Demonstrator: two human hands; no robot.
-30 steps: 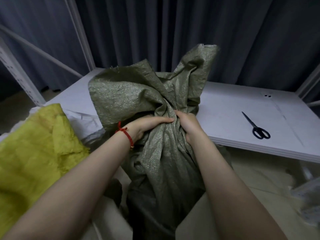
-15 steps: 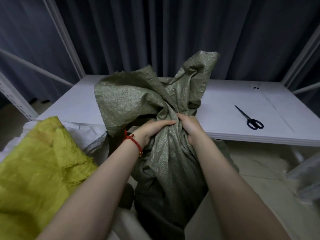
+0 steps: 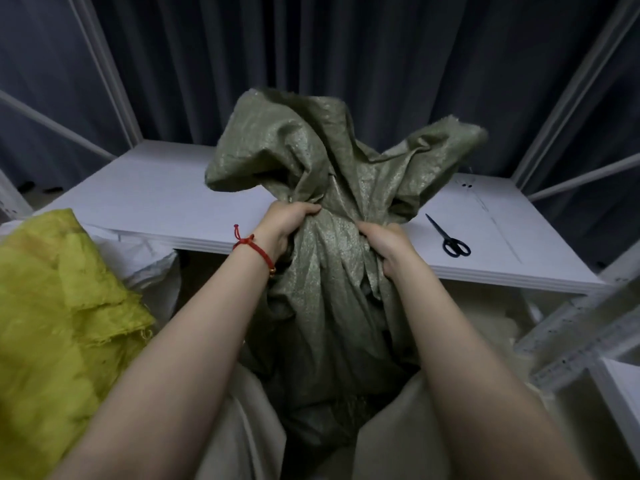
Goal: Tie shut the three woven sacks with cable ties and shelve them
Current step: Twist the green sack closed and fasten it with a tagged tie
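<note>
A green woven sack (image 3: 322, 306) stands upright in front of me, its loose mouth flaring above the bunched neck. My left hand (image 3: 282, 226), with a red cord at the wrist, grips the neck from the left. My right hand (image 3: 384, 244) grips it from the right, close beside the other. A yellow woven sack (image 3: 59, 327) lies at my left. A white woven sack (image 3: 152, 265) shows partly behind the yellow one. No cable tie is visible.
A white shelf board (image 3: 166, 199) runs across behind the sack, with black scissors (image 3: 450, 237) lying on its right part. White metal rack uprights (image 3: 568, 95) stand at both sides, and a perforated rail (image 3: 581, 330) lies low at the right. Dark curtains hang behind.
The sack's mouth has swung to the right and spread out. Both hands have shifted up on the neck and sit a little further apart.
</note>
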